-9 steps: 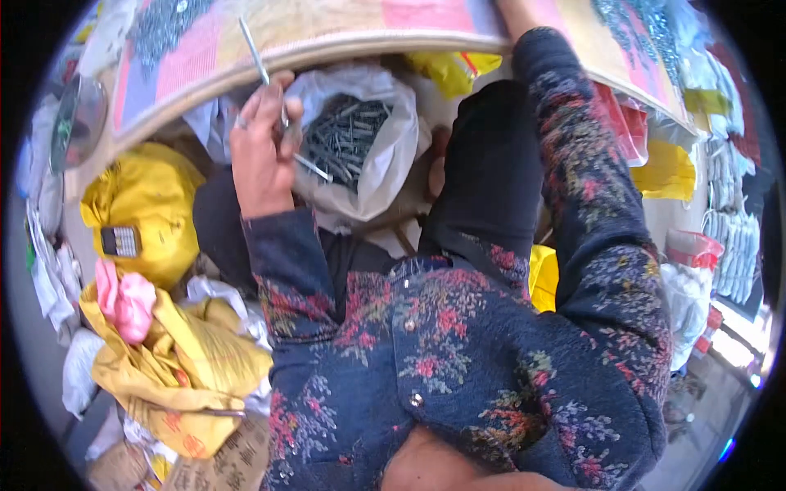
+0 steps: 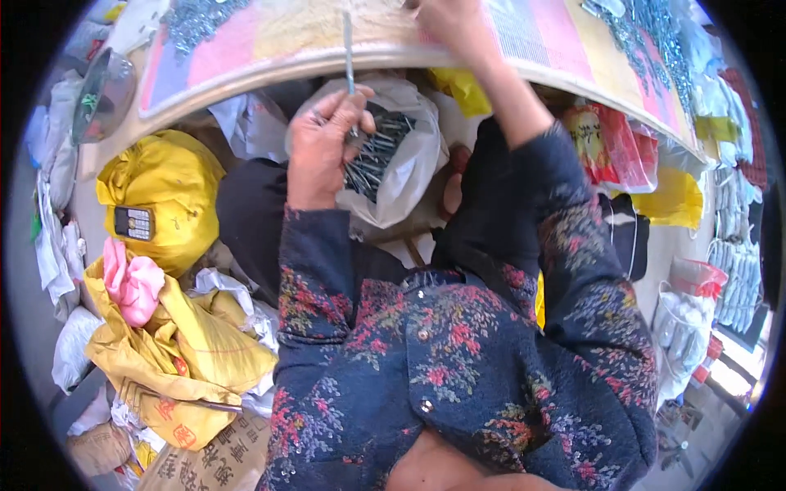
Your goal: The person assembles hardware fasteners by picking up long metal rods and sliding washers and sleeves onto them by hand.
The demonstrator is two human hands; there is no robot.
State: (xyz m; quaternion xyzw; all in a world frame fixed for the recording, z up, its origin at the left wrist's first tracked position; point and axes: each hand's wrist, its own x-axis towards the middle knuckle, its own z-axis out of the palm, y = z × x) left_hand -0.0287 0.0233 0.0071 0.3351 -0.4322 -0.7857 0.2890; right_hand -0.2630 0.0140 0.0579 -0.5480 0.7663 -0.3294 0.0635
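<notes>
My left hand is closed around a thin silver metal rod, which points up past the table edge. Just behind and beside that hand, an open white plastic bag holds many dark grey metal bolts or screws. Over the tabletop, my right hand reaches in at the top of the picture. Its fingers are blurred and partly at the frame edge, so what it holds, if anything, cannot be made out.
Small shiny metal pieces lie on the table's far left, with another heap at right. A yellow bag with a keypad phone on it sits at left, above an open yellow sack. Red plastic bags hang at right.
My left hand has moved right with the rod, which now stands more upright. My right hand has swung left across the tabletop, and its forearm now shows. The view has shifted slightly.
</notes>
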